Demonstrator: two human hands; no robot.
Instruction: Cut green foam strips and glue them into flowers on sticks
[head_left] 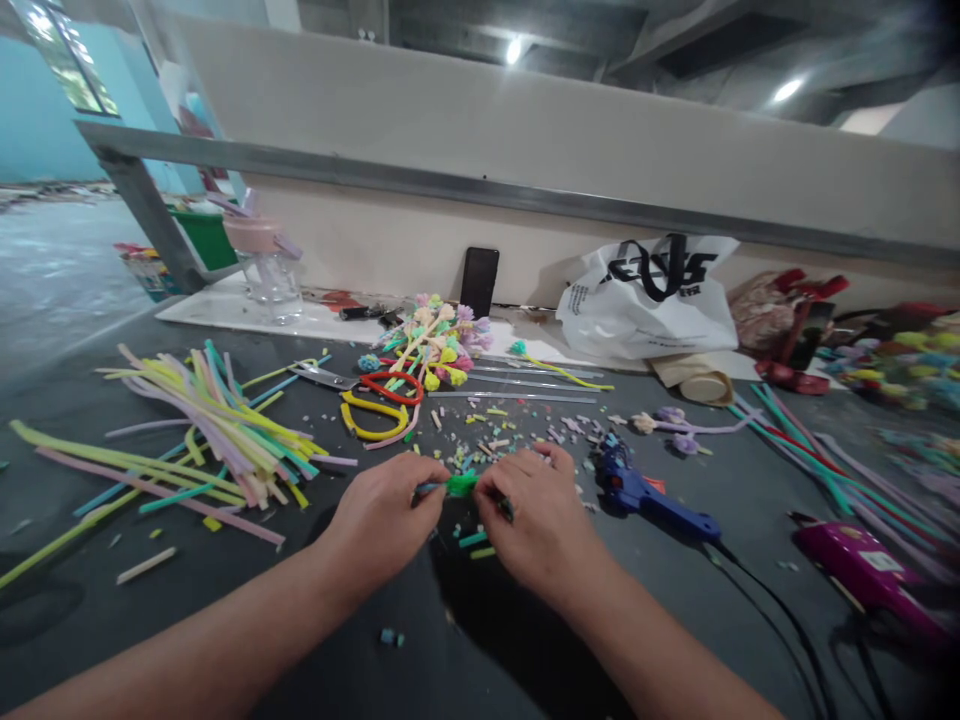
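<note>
Fingers pinched, my left hand [390,515] grips a thin blue pipe cleaner stem [427,488] above the dark table. At the stem's right end sits a bright green fuzzy pipe cleaner piece [460,485], held between my two hands. My right hand [532,520] closes its thumb and fingers on the green piece's right side; a dark bit shows between its fingers, too small to name. Beyond the hands lie scattered pipe cleaner snippets [491,440]. Scissors [382,405] with red and yellow handles lie behind my left hand. A blue glue gun [652,503] rests right of my right hand.
Loose pipe cleaners [225,420] are piled at left. Fuzzy flowers [435,345], clear sticks [517,380], a phone [480,280] and a white bag [652,300] stand or lie at the back. At right is a magenta glue gun [862,560] with a cord.
</note>
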